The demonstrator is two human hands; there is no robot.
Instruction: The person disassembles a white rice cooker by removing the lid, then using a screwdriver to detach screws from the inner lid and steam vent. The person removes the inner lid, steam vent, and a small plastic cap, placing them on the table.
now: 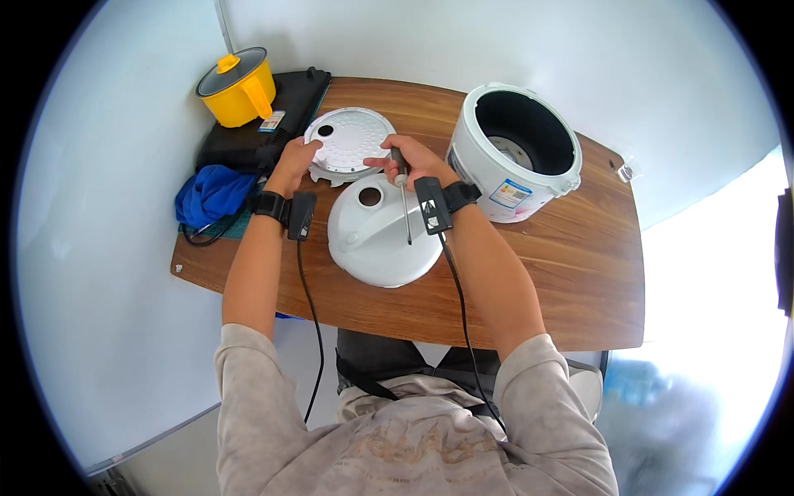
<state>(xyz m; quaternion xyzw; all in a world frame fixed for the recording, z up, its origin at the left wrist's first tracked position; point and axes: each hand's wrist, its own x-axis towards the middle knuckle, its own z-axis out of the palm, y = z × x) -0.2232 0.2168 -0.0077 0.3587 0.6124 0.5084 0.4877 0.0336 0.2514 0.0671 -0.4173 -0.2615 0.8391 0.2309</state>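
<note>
My left hand [291, 168] grips the left rim of a round white dimpled lid panel [357, 147], thumb over its edge. The panel has a dark round hole near its upper left and notched tabs along its near edge. In my right hand [419, 164] is a screwdriver [406, 217], its shaft pointing back toward me. Fingers of that hand reach to the panel's right edge; whether they touch it, I cannot tell. Just nearer to me lies a domed white outer lid [364, 240] with a round hole, partly beneath the screwdriver's shaft.
A white rice cooker body [480, 186], lidless with a dark inside, stands at the right on the wooden table [571, 281]. At the far left a yellow pot [236, 99] rests on a black appliance [236, 149], beside a blue cloth [208, 198]. Black cables [313, 331] hang from my wristbands.
</note>
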